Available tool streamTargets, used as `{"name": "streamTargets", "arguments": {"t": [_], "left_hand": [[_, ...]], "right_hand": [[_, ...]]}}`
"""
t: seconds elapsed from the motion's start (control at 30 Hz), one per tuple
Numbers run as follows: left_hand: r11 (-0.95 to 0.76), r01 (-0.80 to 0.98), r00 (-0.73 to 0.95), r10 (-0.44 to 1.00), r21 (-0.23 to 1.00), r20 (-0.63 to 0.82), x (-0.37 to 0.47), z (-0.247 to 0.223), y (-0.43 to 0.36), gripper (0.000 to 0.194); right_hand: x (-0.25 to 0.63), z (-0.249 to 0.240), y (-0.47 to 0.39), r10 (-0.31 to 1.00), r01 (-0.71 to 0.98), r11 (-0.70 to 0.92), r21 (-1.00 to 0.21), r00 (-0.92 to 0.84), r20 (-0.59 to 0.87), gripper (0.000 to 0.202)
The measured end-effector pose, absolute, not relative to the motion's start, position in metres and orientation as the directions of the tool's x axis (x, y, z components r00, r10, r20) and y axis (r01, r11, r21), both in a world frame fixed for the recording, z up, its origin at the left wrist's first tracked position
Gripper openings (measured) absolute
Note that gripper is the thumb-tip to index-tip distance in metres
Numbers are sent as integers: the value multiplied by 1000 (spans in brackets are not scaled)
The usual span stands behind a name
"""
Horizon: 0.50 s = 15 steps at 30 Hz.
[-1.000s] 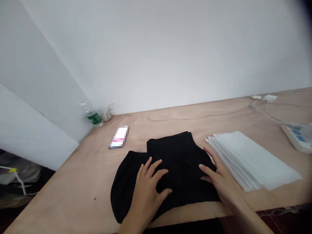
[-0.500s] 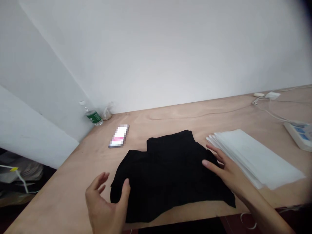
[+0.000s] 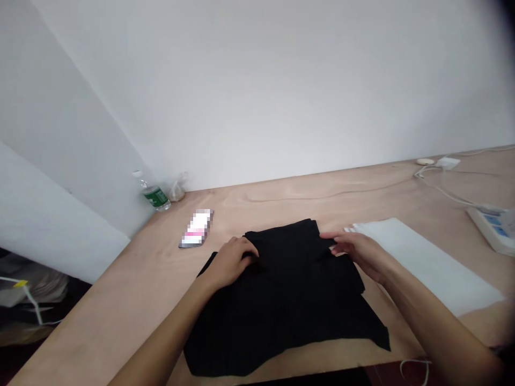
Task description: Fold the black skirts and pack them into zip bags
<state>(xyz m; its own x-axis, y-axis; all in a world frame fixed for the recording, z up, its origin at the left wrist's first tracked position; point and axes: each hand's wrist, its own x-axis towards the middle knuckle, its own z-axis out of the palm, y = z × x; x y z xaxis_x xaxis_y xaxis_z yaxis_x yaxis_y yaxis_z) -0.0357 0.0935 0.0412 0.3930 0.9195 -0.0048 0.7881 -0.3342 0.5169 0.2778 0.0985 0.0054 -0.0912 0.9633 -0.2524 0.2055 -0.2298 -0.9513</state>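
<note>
Farther up black cloth (image 3: pixel 289 300), left hand (image 3: pixel 232 261).

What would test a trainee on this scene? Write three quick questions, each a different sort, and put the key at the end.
1. True or false: the left hand is at the black cloth, not on the phone.

2. What colour is the label on the bottle?
A) red
B) green
C) yellow

3. Fill in the missing word: seen from the person's side, the white sheets lie to the ____ of the black cloth.

Key: 1 true; 2 B; 3 right.
</note>
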Motion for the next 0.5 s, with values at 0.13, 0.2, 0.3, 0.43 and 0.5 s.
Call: {"name": "streamTargets", "arguments": {"t": [0.13, 0.2, 0.3, 0.43, 0.5], "left_hand": [[-162, 802, 211, 977, 576, -20, -36, 33, 101, 26], [-99, 799, 142, 989, 594, -27, -34, 29, 104, 28], [-19, 810, 45, 999, 587, -30, -32, 26, 109, 31], [81, 849, -65, 997, 523, -49, -32, 25, 123, 37], [126, 874, -104, 992, 469, -73, -31, 25, 132, 34]], "right_hand": [[272, 4, 108, 971, 188, -212, -959, -71, -228, 36], [266, 0, 113, 979, 255, -164, -953, -76, -189, 28], [261, -6, 124, 990, 358, -111, -927, -40, -134, 16], [260, -6, 144, 998, 523, -50, -851, 48, -29, 37], [259, -6, 152, 997, 600, -45, -798, 71, -3, 38]]}}
